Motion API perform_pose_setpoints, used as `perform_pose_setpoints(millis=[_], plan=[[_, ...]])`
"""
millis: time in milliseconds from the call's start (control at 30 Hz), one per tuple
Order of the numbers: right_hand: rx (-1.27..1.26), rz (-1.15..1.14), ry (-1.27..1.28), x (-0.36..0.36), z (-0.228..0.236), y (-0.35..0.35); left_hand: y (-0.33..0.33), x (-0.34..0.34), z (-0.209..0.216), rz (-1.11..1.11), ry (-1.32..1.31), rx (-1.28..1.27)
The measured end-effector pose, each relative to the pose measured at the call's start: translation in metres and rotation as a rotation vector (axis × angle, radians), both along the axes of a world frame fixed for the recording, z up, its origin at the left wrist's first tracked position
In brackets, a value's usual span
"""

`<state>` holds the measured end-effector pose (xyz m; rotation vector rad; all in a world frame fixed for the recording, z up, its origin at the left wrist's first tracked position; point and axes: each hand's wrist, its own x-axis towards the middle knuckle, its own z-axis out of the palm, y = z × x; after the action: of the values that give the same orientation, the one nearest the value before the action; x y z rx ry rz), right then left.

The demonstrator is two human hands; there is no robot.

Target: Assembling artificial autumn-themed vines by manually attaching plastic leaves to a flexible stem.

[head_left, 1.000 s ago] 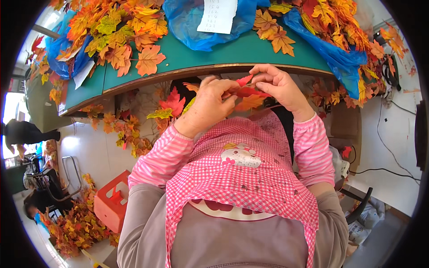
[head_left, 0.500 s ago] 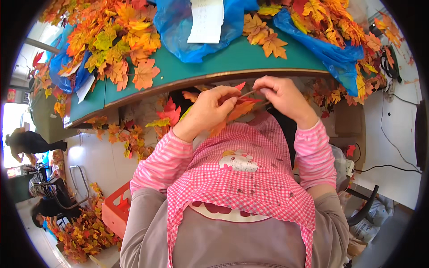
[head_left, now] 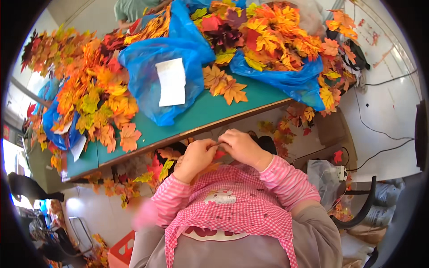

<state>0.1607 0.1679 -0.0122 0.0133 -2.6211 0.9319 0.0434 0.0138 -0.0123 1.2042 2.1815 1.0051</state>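
Over my lap, just in front of the table edge, both hands are closed with their fingertips almost meeting. My left hand [head_left: 196, 157] pinches a thin stem of artificial maple leaves, and my right hand [head_left: 243, 146] grips the same stem from the other side. A red artificial leaf [head_left: 219, 154] peeks out below the fingers. Part of an orange leaf [head_left: 209, 169] shows beside my left hand. The hands hide most of the stem. Left of my left hand, a red leaf [head_left: 155, 167] and yellow-green leaves hang below the table.
The green table [head_left: 156, 129] carries heaps of autumn leaves [head_left: 107, 96], blue plastic bags [head_left: 138, 80] and a white paper slip [head_left: 172, 85]. Another person's arm [head_left: 127, 11] shows behind it. A red crate [head_left: 120, 250] stands lower left. Cables [head_left: 380, 129] cross the floor at right.
My hands have come closer together on the stem, the right one now over the leaves. The view has shifted, showing more of the table's far side and a person there.
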Motion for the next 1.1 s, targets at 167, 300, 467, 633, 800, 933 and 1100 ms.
perform_pose_setpoints(millis=[167, 300, 467, 633, 800, 933, 1100], plan=[[0.018, 0.056, -0.130, -0.003, 0.014, 0.039, -0.008, 0.001, -0.022, 0.078, -0.129, 0.084], [-0.236, -0.198, 0.062, -0.016, 0.069, 0.095, -0.019, 0.001, -0.030, 0.128, -0.323, 0.129], [0.382, -0.765, 0.422, -0.026, 0.078, 0.201, -0.024, -0.003, -0.041, 0.103, -0.443, 0.097], [0.124, -0.499, -0.302, -0.015, 0.057, 0.269, -0.021, -0.005, -0.048, 0.051, -0.495, 0.086], [-0.248, -0.802, -0.008, -0.015, 0.101, 0.284, -0.019, -0.005, -0.049, 0.039, -0.502, 0.024], [0.459, -0.834, -0.154, -0.022, 0.057, 0.328, -0.014, -0.006, -0.049, 0.006, -0.463, 0.038], [0.498, -0.949, -0.215, -0.035, 0.054, 0.331, -0.016, -0.005, -0.057, 0.045, -0.459, -0.004]])
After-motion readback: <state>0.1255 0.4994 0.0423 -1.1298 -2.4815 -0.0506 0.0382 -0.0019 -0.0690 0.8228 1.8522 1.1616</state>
